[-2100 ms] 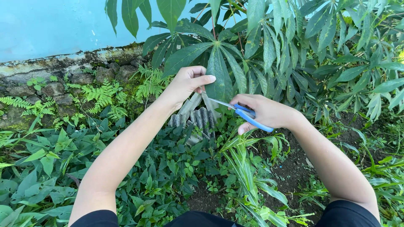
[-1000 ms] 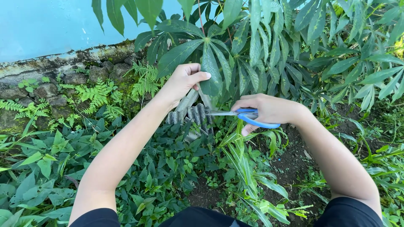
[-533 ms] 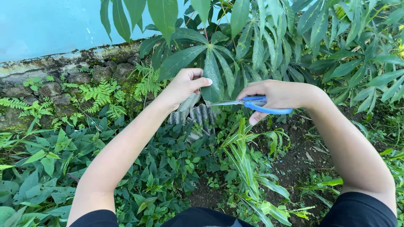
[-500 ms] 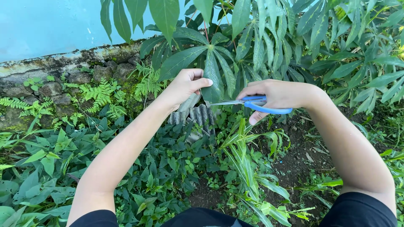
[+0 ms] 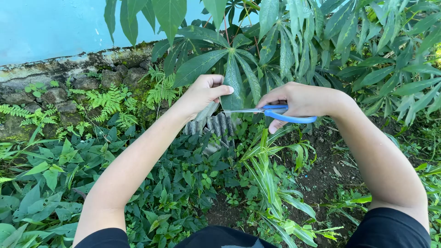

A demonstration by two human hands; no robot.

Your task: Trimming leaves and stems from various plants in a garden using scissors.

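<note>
Nearest you, low weeds (image 5: 174, 183) and bare soil (image 5: 321, 179) cover the ground below your forearms. Above them, your left hand (image 5: 202, 94) pinches the tip of a long green leaf (image 5: 233, 85) between thumb and curled fingers, while your right hand (image 5: 298, 101) is clenched around the blue handles of the scissors (image 5: 271, 113), whose nearly closed blades lie against that leaf. The leaf appears uncut and attached to its plant, so the snip seems only begun; beyond stand mossy stones (image 5: 92, 80) and a pale blue wall (image 5: 55, 27).
</note>
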